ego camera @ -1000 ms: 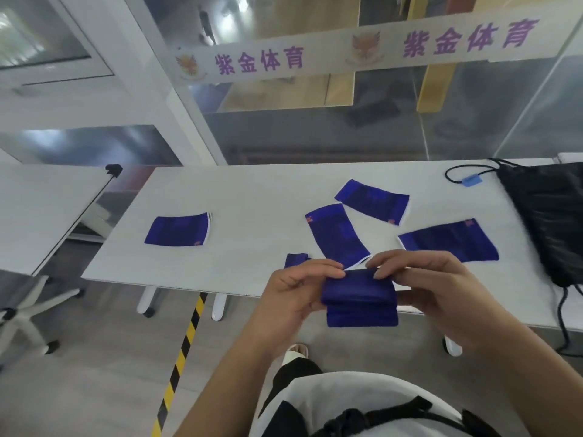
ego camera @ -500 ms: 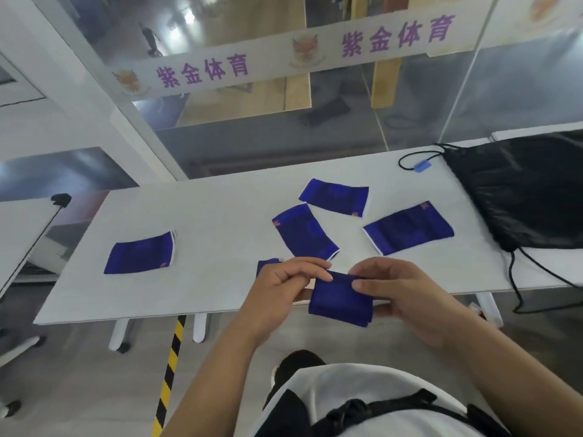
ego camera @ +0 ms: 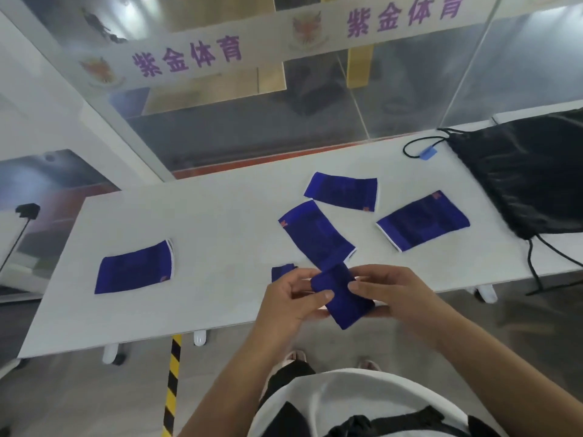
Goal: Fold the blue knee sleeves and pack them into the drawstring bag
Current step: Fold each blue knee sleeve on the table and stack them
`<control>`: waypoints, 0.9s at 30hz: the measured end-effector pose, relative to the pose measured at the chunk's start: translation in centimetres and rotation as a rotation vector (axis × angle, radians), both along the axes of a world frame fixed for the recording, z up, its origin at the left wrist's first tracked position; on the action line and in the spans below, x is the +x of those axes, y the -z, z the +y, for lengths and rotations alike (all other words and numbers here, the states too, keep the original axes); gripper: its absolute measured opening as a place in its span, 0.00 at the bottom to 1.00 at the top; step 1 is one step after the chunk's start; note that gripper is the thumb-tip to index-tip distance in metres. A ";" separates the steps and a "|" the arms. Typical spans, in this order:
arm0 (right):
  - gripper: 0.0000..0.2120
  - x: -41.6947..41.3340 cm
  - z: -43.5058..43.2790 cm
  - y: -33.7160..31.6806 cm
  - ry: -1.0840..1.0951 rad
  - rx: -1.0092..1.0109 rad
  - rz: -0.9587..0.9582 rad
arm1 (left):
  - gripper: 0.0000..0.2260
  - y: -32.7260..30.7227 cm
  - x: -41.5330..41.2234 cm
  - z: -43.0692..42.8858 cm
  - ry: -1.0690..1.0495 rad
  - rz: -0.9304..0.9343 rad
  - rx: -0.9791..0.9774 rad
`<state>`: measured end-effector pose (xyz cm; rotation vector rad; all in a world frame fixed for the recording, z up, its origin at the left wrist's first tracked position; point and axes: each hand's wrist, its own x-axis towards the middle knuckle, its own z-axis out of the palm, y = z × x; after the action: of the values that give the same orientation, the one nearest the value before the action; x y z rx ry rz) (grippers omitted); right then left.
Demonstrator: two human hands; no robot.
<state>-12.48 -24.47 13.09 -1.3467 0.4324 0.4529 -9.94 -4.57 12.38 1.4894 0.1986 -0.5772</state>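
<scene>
Both hands hold one folded blue knee sleeve [ego camera: 342, 296] over the near edge of the white table [ego camera: 220, 216]. My left hand [ego camera: 291, 299] pinches its left end and my right hand [ego camera: 391, 294] grips its right side. Several flat blue sleeves lie on the table: one at the left [ego camera: 134, 268], one just beyond my hands [ego camera: 315, 236], one further back [ego camera: 342, 190], one to the right [ego camera: 422, 220]. A small blue piece [ego camera: 282, 271] peeks out behind my left hand. The black drawstring bag [ego camera: 520, 175] lies at the table's right end.
The bag's black cords hang over the right table edge [ego camera: 542, 257], and a cord loop with a blue tag [ego camera: 427, 152] lies at the back. A glass wall stands behind the table. A yellow-black floor stripe [ego camera: 172, 383] runs under the near edge.
The folded sleeve has turned from level to slanted between my hands and now sits over the table edge. The view has swung left, so the bag appears further right.
</scene>
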 end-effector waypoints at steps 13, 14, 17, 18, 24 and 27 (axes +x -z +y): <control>0.07 2.6 11.7 5.6 0.212 -0.202 0.345 | 0.19 6.2 3.2 8.4 0.082 0.202 0.091; 0.07 3.0 12.3 5.8 0.210 -0.211 0.339 | 0.19 6.7 3.6 8.9 0.085 0.175 0.116; 0.11 5.1 13.3 6.6 0.174 -0.255 0.306 | 0.17 8.0 5.3 10.1 0.079 0.071 0.200; 0.13 5.8 13.6 7.0 0.156 -0.287 0.293 | 0.17 8.3 5.9 10.3 0.086 0.042 0.223; 0.12 9.0 14.7 9.4 0.141 -0.537 0.233 | 0.10 10.1 9.4 10.7 0.188 -0.130 0.331; 0.12 9.3 14.9 10.2 0.171 -0.585 0.254 | 0.09 10.8 10.1 10.6 0.241 -0.138 0.364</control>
<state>-3.14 -9.57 2.86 -1.8017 0.9340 0.3683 0.12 6.03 1.56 1.9166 0.0143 -0.6512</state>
